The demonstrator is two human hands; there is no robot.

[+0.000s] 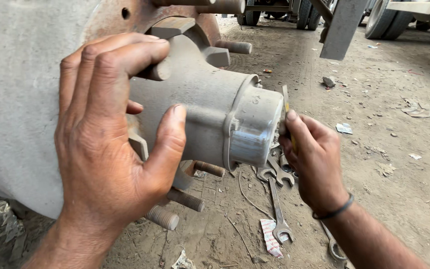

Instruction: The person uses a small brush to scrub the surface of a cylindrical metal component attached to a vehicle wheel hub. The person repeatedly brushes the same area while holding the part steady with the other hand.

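Left hand wraps the hub; keep it braced. Right hand pinches a thin blade: hold it flat against the cap.

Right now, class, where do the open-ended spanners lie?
In the head view, the spanners lie on the dirt ground right of centre, below the hub cap, beside the right hand.
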